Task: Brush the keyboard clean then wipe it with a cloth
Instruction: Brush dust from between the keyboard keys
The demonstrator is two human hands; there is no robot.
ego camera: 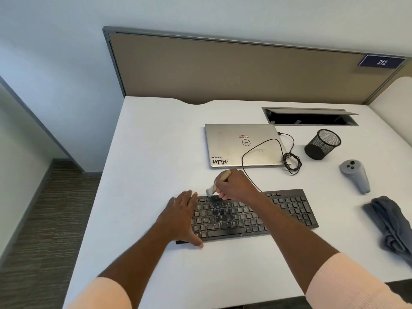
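Right hand point(234, 185) grips wooden-handled brush point(217, 184) — bristles on flat black keyboard point(278, 210); left hand point(181, 216) flat, steadying edge — crumpled grey cloth point(389, 224) on white surface point(156, 141).

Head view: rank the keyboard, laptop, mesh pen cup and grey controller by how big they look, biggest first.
1. Keyboard, though it lies nearer the camera.
2. Laptop.
3. Mesh pen cup and grey controller: too alike to rank.
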